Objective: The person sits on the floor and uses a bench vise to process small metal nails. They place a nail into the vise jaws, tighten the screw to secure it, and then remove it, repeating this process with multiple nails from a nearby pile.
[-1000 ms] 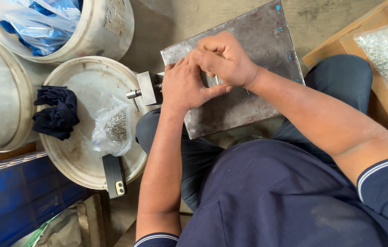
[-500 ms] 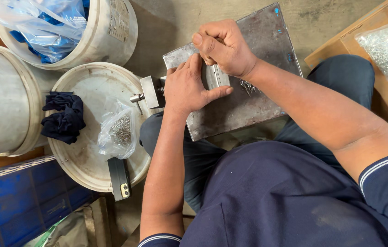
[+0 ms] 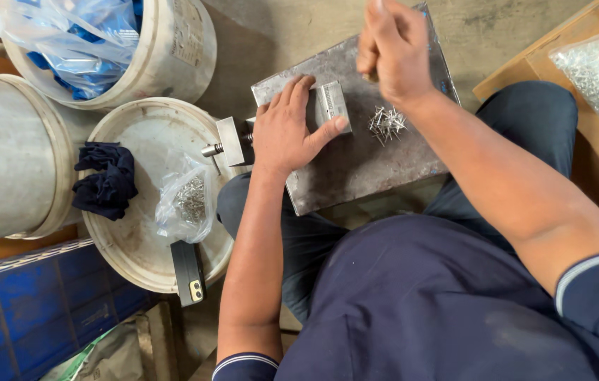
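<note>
L hand (image 3: pixel 287 132) now flat, fingers spread, pinning small ribbed metal block (image 3: pixel 332 104) to steel plate (image 3: pixel 356 166) w/ pin pile (image 3: pixel 386 123) just beside; R hand (image 3: pixel 391 49) has lifted off block vs 0.5 s ago, fist closed, contents can't tell, so block stays put under L hand alone.

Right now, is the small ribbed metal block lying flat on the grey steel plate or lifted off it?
Flat. The small ribbed metal block rests on the grey steel plate, pinned by the left hand.
</note>
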